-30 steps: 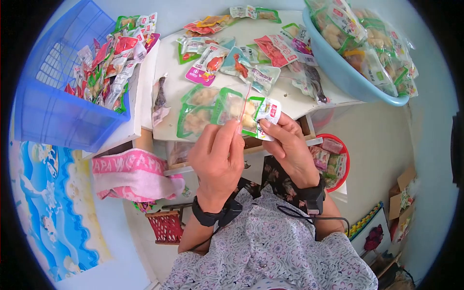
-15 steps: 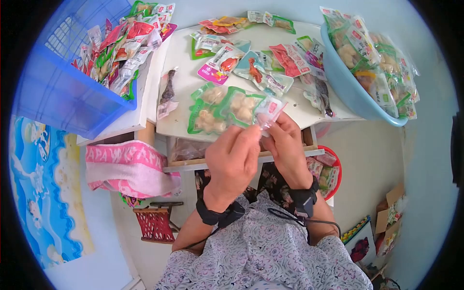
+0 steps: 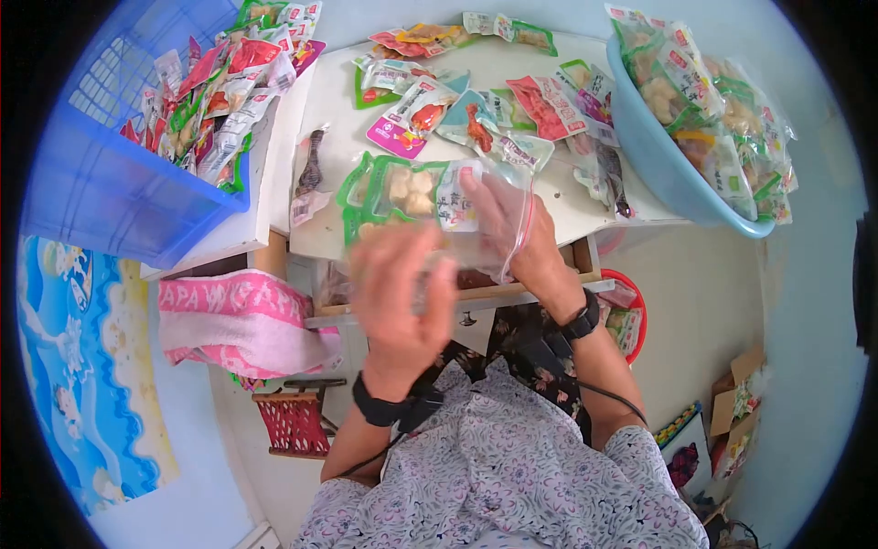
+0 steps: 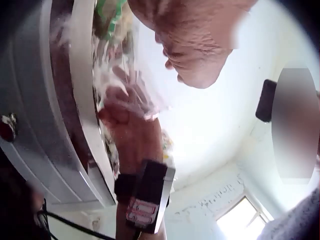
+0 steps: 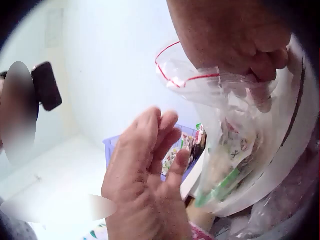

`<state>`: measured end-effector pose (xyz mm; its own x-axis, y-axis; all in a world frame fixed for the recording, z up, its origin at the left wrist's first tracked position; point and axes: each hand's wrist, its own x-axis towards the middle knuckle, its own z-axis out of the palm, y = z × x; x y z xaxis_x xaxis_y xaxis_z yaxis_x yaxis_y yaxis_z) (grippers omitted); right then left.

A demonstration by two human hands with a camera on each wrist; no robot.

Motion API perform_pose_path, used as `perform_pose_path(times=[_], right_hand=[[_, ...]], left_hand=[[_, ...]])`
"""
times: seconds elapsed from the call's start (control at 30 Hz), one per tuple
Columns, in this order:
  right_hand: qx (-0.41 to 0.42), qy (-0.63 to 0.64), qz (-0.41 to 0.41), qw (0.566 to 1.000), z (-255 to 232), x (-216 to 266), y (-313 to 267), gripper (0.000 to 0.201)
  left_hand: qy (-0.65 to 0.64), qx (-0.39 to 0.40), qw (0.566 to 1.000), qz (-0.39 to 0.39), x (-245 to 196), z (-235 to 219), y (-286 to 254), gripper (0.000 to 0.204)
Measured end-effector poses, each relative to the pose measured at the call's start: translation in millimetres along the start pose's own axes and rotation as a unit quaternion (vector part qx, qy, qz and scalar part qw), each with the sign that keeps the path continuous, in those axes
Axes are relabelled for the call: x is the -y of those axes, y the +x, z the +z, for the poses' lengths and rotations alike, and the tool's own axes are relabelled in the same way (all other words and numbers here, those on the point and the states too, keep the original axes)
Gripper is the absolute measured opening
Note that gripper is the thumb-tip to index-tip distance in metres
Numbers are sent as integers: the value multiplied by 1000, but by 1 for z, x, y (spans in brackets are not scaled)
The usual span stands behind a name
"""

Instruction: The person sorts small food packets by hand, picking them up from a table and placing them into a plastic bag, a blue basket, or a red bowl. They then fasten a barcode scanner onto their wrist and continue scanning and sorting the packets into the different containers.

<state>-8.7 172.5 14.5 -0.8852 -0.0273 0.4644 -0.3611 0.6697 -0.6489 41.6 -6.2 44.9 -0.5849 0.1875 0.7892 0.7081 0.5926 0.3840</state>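
Observation:
A clear zip bag [image 3: 523,240] with a red line along its mouth lies at the table's front edge. Inside it are green-edged packs [image 3: 412,190] of pale, round food pieces. My right hand [image 3: 517,220] reaches through the bag's mouth, its fingers extended over the packs under the film. In the right wrist view the red-lined mouth [image 5: 202,77] hangs around that hand. My left hand [image 3: 402,293], blurred in the head view, is raised in front of the bag's left part. The right wrist view shows this left hand [image 5: 145,175] with loosely bent fingers and nothing in them.
Loose food packs [image 3: 476,123] lie across the back of the white table. A blue basket [image 3: 137,197] of packs stands left, a light blue basin [image 3: 677,183] of filled bags right. Below the tabletop a drawer [image 3: 512,297] is pulled out; a red tub [image 3: 631,316] stands lower right.
The pack that my right hand held has gone into the bag, and the right hand has followed it inside. My left hand has let go of the bag's edge and moved left.

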Motion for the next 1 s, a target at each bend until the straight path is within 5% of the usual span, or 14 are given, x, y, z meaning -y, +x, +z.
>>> perform_pose_path(times=[0.13,0.23,0.33,0.5,0.73,0.77,1.0], right_hand=[[36,-126,-22,991,2,-14,-3,23],[43,-95,18,994,1,4,6,16],[4,-128,32,991,13,15,19,42],[-17,-14,0,1000,18,-2,18,33],[-144,143,153,967,-33,1,-10,37],[-87,165,212,959,-41,5,-14,50],[5,257,211,943,-25,23,13,69]], left_hand=[[90,-41,985,-141,38,-8,-4,57],[-108,-60,959,-256,54,11,-14,71],[-65,8,972,-225,49,14,-11,71],[-13,60,979,-193,52,11,-6,64],[18,33,984,-175,51,19,-14,62],[16,28,984,-173,51,20,-16,62],[99,38,980,-166,46,18,-22,66]])
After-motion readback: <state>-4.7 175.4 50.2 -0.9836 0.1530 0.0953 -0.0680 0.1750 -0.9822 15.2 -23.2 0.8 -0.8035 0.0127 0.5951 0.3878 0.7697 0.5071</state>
